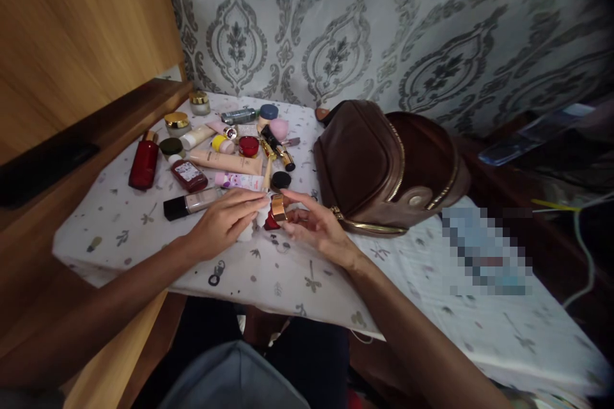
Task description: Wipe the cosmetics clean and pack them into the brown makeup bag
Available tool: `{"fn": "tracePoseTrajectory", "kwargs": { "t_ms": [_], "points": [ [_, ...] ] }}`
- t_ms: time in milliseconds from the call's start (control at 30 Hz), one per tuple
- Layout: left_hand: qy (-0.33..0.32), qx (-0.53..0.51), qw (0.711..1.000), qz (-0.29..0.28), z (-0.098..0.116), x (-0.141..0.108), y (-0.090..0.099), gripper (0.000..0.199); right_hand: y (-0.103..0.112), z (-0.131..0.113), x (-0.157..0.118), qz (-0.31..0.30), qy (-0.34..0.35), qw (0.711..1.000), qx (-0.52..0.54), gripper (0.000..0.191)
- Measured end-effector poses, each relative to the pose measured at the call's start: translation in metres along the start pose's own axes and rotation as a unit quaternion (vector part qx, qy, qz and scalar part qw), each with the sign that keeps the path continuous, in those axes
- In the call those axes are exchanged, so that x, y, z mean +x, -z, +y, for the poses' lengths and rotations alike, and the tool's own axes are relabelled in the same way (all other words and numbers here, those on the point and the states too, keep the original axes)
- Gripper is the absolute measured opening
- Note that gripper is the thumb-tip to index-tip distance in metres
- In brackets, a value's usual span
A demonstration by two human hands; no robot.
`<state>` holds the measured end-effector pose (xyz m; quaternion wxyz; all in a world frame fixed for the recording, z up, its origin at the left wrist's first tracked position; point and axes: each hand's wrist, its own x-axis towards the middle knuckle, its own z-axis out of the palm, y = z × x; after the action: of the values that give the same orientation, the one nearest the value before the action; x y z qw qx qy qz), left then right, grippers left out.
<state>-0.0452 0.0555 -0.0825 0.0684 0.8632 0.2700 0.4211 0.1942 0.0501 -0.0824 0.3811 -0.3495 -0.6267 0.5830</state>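
"Red, that little bottle (271, 223) with the gold cap (278, 208). Which hand has it?"

"The right hand (320, 230), from where I'm standing. Thumb and fingers are curled about the cap, and the bottle is tilted between the two hands, over the printed tablecloth (288, 278)."

"And the left hand (215, 223)?"

"Pinching a white wipe (246, 232) against the bottle's near side. How hard it presses, I can't tell; the fingers cover that."

"What's around the grip?"

"Just beyond it, a black-lidded pot (281, 180) and a purple-and-white tube (238, 181). Beside the left hand, a beige bottle (196, 202) with a black cap lies on its side. Farther past the grip there's a long peach tube (225, 161) and a small red pot (248, 146)."

"Off to the sides?"

"Well left, a tall red bottle (143, 163). Right of the grip, beyond the right hand, a brown bag (355, 160), unzipped."
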Motion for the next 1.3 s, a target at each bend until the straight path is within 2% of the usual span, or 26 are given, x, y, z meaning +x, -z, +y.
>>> {"fn": "tracePoseTrajectory", "kwargs": {
  "t_ms": [100,267,400,500,667,767,933,1133,1300],
  "points": [
    [-0.009,-0.007,1.000,-0.002,0.001,0.000,0.000,0.038,0.000,0.001,0.002,-0.001,0.005,1.000,0.012,0.059],
    [-0.033,-0.022,0.999,0.003,0.003,0.000,-0.001,0.043,-0.003,0.001,0.005,0.031,0.012,0.999,-0.005,0.059],
    [-0.030,-0.028,0.999,0.006,0.004,0.001,-0.002,0.044,-0.003,0.003,0.005,0.056,0.011,0.997,-0.043,0.059],
    [-0.036,-0.027,0.999,0.001,0.004,0.001,-0.003,0.044,-0.001,0.006,0.005,0.071,0.012,0.993,-0.092,0.051],
    [-0.033,-0.025,0.999,-0.013,0.005,0.000,-0.003,0.044,0.001,0.009,0.006,0.076,-0.021,0.990,-0.114,0.049],
    [-0.029,-0.028,0.999,-0.005,0.005,0.001,-0.003,0.043,0.001,0.005,0.005,0.074,-0.009,0.992,-0.097,0.048],
    [-0.027,-0.025,0.999,0.003,0.004,0.001,-0.004,0.042,0.003,-0.001,0.001,0.032,0.017,0.996,-0.083,0.060],
    [-0.062,-0.016,0.998,-0.004,0.009,0.001,-0.003,0.045,-0.001,0.002,0.004,0.042,0.027,0.997,-0.063,0.050],
    [-0.083,-0.004,0.997,0.000,0.013,0.002,-0.006,0.044,0.000,0.003,0.003,0.061,0.026,0.992,-0.109,0.046]
  ]
}}
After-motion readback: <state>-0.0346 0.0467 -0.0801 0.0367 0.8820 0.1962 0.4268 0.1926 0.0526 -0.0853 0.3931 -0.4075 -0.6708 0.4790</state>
